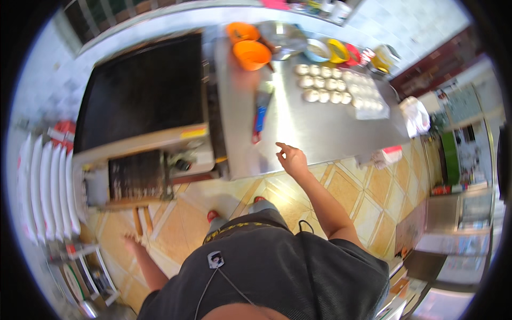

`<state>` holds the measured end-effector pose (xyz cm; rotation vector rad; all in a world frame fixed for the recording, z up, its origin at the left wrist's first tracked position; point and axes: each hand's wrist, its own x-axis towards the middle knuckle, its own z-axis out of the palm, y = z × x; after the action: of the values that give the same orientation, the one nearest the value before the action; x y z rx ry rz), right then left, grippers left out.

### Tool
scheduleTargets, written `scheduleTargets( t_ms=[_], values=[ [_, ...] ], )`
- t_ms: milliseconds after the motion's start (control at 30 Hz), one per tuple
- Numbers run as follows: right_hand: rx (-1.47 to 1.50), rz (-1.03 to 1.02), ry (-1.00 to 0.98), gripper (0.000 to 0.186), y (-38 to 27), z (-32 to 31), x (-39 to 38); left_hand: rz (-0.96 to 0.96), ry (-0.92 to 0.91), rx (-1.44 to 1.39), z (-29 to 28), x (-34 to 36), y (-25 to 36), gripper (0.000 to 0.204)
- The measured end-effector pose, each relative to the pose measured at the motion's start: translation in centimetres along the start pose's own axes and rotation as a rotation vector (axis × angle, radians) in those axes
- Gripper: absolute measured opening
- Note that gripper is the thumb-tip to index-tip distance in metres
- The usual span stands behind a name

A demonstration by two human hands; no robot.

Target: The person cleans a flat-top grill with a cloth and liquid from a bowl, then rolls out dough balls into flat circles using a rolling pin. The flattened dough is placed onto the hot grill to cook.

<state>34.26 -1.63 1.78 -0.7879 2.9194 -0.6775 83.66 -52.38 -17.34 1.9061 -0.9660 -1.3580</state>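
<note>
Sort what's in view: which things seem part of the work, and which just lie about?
Probably part of the work:
blue-handled tool, near the right hand
steel table
pale round pieces

Apparently lying about:
orange bowls
yellow bowl

Barred window (127, 6) at eleven o'clock; pale wall (57, 72) at ten; tan tiled floor (368, 216) at four; white shelf (108, 269) at eight; light glaring off the steel table (325, 130) at one.
</note>
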Motion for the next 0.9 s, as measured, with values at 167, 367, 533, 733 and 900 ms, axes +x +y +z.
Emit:
scheduleTargets(
  t_ms=[167,367,533,733,900],
  values=[
    [0.041,0.05,0.05,0.033,8.3,-2.2,2.9,0.705,0.4,0.26,5.1,-12.9,11.1,0.061],
    [0.136,-0.102,-0.048,0.027,15.5,-4.6,8.8,1.317,0.218,0.135,19.2,-31.8,14.8,0.039],
    [0.083,-0.025,-0.203,0.019,21.9,-8.6,12.6,1.514,-0.346,0.374,32.2,-47.4,14.1,0.038],
    [0.168,-0.006,-0.14,0.022,27.0,-10.8,13.0,1.272,-0.873,0.516,43.0,-51.6,6.7,0.04],
    [0.007,0.184,-0.223,0.015,33.2,-16.1,13.3,1.408,-1.101,0.7,50.2,-54.9,2.3,0.044]
  ],
)
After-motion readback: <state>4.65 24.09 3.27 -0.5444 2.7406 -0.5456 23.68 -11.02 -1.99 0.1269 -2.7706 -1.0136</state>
